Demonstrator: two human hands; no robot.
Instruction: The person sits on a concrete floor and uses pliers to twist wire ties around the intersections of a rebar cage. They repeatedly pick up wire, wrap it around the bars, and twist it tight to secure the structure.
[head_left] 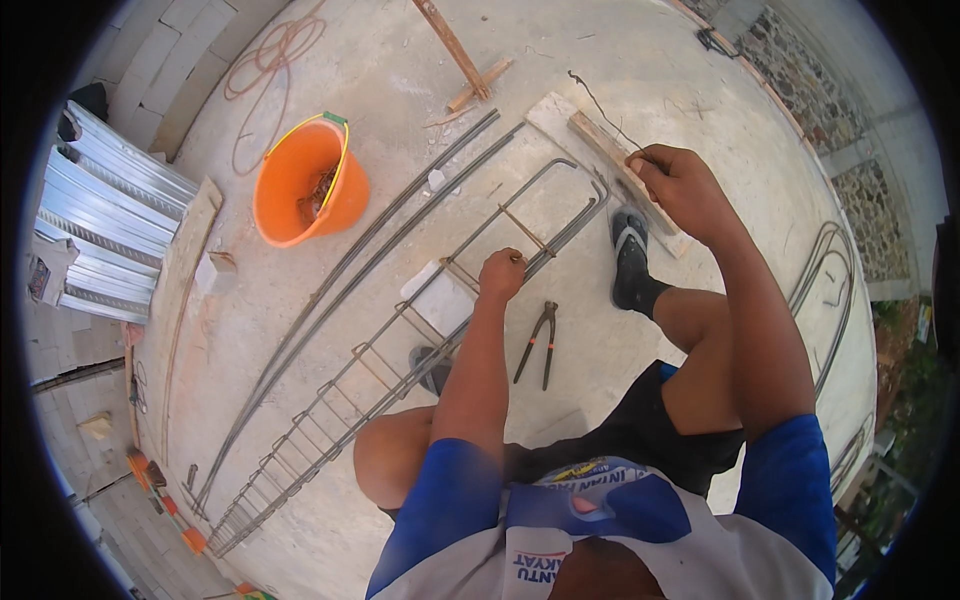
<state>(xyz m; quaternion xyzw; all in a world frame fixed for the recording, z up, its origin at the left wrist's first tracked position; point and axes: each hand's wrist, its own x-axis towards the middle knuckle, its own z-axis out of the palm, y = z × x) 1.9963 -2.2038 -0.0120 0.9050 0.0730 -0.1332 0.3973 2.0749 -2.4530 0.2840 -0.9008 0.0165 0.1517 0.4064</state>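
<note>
My right hand point(682, 190) is raised to the right, fingers pinched on a thin dark tie wire point(600, 104) that sticks out up and to the left. My left hand point(502, 275) is closed at the long rebar cage point(372, 364), near one of its stirrups. What its fingers hold, if anything, is too small to make out. Below and right of that hand, a pair of pincers point(548, 328) with orange-marked handles lies on the concrete floor. A pale block point(440, 300) sits under the cage.
An orange bucket point(285, 195) with tangled wire inside stands at left. Two loose rebars point(365, 238) run beside the cage. A wooden plank point(592, 135) lies by my right foot point(631, 265). Corrugated metal sheets point(120, 210) lie far left; bent rebars point(835, 300) lie right.
</note>
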